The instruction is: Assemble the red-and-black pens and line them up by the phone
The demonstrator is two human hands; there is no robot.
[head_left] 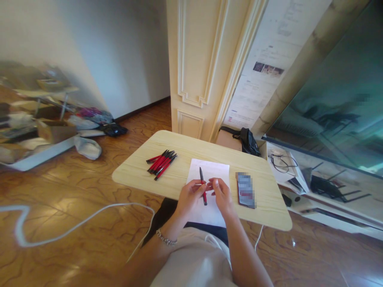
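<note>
One pen (pixel 201 175), gripped by fingers of left hand (pixel 189 196) and right hand (pixel 222 194), above one paper sheet (pixel 216 167). Left of sheet: pen pile (pixel 162 161), count unclear.

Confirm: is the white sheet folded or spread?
Spread: the white sheet lies flat on the table, unfolded, under the pen held by left hand and right hand.

Both your forearms come up from the bottom of the frame and angle in toward each other, so your left hand (pixel 189 194) and right hand (pixel 222 194) meet just below center. Fingertips pinched in on both, knuckles up, hands nearly touching.
</note>
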